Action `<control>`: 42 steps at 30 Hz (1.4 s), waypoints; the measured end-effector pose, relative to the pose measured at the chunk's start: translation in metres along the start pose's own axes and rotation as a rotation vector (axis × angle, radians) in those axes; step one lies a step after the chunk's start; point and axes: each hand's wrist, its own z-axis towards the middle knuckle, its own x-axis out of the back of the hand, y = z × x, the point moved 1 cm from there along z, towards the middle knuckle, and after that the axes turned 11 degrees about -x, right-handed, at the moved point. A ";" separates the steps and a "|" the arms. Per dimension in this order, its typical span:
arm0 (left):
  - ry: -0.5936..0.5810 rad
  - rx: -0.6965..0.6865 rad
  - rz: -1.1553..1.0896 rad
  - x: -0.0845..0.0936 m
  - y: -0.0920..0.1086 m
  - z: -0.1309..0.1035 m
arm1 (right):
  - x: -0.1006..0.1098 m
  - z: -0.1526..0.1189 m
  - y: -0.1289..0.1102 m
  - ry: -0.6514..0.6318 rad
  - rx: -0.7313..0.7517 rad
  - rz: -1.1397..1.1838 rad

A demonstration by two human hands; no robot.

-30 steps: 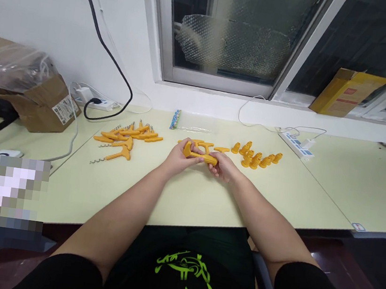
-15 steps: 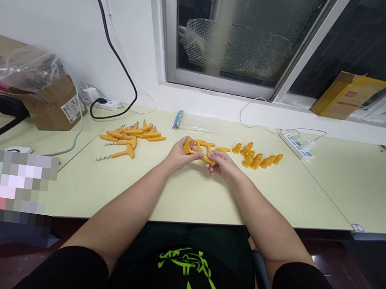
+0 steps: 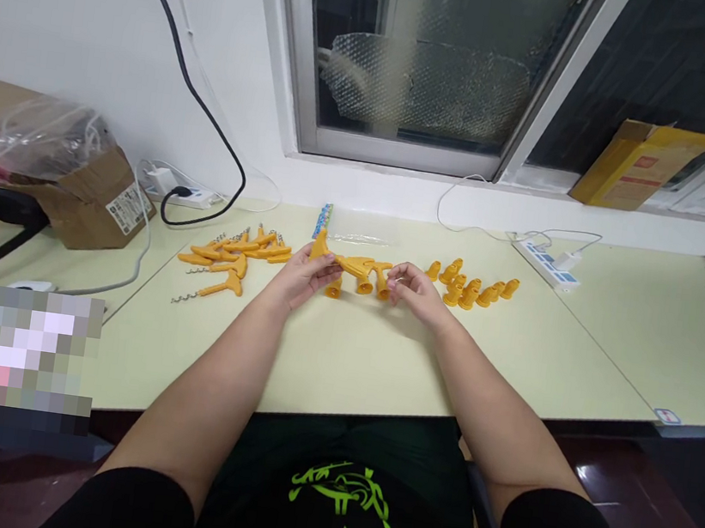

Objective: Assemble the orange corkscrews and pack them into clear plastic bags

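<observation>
My left hand [image 3: 304, 279] is closed around a yellow T-handled corkscrew [image 3: 319, 245], its handle sticking up above the fingers. Most of its shaft is hidden by the hand. My right hand [image 3: 417, 294] has bent fingers with a gap between thumb and index finger, and I see nothing held in it. Its fingertips are beside a capped yellow corkscrew [image 3: 382, 280] on the table. Between the hands lie more yellow handles with caps [image 3: 364, 285]. To the left is a pile of corkscrews [image 3: 238, 245] with bare metal spirals; to the right stand several loose yellow caps [image 3: 469, 293].
A clear plastic bag [image 3: 361, 227] with a coloured header lies by the wall. Power strips stand at the back left and at the right [image 3: 544, 262]. A cardboard box [image 3: 92, 199] is on the far left, and a black cable [image 3: 209, 98] hangs down the wall.
My hands have moved apart: the left went left with the corkscrew, and the right has let go of it. Capped corkscrews on the table now show between them.
</observation>
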 end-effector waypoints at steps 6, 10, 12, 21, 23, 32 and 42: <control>0.290 -0.017 0.316 0.034 0.008 0.012 | 0.021 0.000 -0.003 0.407 0.119 -0.249; 0.255 0.052 0.830 0.048 0.007 0.012 | 0.039 -0.001 -0.006 0.663 0.200 -0.463; 0.242 0.061 0.932 0.049 0.006 0.011 | 0.051 -0.002 -0.008 0.781 0.215 -0.582; 0.181 0.065 1.263 0.038 0.000 0.011 | 0.083 -0.012 -0.012 0.963 -0.130 -0.821; 0.178 0.061 1.246 0.038 0.000 0.011 | 0.084 -0.013 -0.013 0.946 -0.191 -0.843; 0.308 0.015 1.480 0.075 0.051 -0.004 | 0.079 -0.015 -0.012 0.760 -0.359 -0.902; -0.020 0.349 1.866 0.157 0.081 -0.053 | 0.078 -0.015 -0.010 0.722 -0.383 -0.962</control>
